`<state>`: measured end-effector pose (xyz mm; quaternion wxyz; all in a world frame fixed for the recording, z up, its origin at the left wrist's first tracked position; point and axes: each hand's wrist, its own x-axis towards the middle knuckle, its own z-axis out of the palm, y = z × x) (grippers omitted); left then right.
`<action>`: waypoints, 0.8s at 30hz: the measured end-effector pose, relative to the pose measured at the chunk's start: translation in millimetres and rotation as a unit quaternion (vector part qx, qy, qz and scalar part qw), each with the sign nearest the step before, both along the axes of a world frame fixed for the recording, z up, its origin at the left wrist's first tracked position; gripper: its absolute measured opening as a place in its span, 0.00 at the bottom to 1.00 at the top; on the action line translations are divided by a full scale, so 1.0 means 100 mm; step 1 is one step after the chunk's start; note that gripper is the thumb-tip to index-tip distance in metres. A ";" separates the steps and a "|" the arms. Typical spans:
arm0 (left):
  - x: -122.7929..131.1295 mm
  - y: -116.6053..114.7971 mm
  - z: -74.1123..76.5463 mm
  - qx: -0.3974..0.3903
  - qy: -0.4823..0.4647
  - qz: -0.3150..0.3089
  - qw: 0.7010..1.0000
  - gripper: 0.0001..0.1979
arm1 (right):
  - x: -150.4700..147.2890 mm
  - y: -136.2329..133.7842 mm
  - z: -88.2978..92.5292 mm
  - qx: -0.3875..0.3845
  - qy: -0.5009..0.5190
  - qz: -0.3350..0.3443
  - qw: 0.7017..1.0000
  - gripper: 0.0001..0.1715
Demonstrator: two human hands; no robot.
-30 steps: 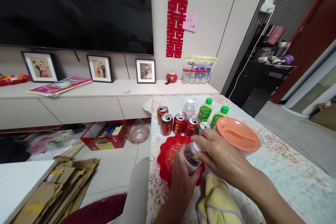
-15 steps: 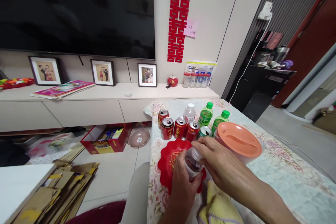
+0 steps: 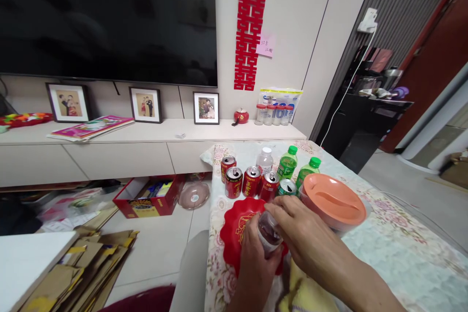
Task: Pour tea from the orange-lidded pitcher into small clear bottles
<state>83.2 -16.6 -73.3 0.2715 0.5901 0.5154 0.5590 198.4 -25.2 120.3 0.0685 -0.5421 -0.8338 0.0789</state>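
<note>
- Clear plastic bottle, above the red dish near the table's left edge; your left hand grips its body, your right hand covers its top.
- Progress: bottle grasped, not yet released; whether opened, hidden.
- Table: flowered cloth; drink cans beyond the dish.
- Room: cabinet past the far edge.

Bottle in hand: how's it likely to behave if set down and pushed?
The bottle would probably roll if knocked onto its side, since its body looks round. It likely carries some weight: dark contents show through the clear wall.
</note>
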 end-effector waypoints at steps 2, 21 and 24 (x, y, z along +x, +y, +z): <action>0.01 0.00 0.00 -0.005 0.006 0.004 1.000 0.35 | -0.04 0.03 0.01 0.003 -0.031 -0.042 0.999 0.18; 0.01 0.01 -0.03 0.012 0.014 0.014 1.000 0.34 | -0.05 0.04 -0.10 0.027 0.027 -0.074 0.997 0.12; 0.01 0.02 -0.02 0.021 0.019 0.016 0.999 0.33 | 0.00 0.03 -0.15 0.035 0.059 -0.068 0.995 0.13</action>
